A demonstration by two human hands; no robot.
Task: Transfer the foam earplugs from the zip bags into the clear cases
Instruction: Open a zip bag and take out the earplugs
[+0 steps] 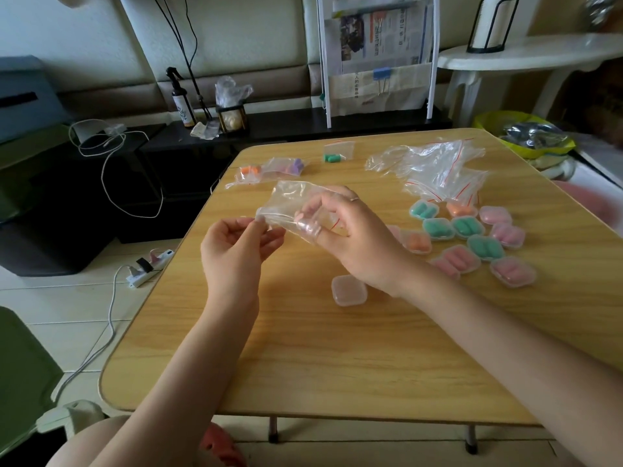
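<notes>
Just above the middle of the frame, both hands hold one clear zip bag (290, 205) above the bench (337, 358). The left hand (236, 244) pinches its lower left corner; the right hand (354, 237) has fingers pushed into the bag's mouth, though whether they have an earplug I cannot tell through the plastic. It looks like the emptying step: fishing the plugs out of this bag. An empty clear case (349, 290) waits closed just beneath the right wrist, so the next move probably calls for drawing the plugs out, opening that case and dropping them in. At right centre lies a cluster of filled cases (472, 237), with emptied bags (435, 166) above. Still-full bags sit toward upper centre: orange (249, 171), purple (293, 166), green (337, 154).
</notes>
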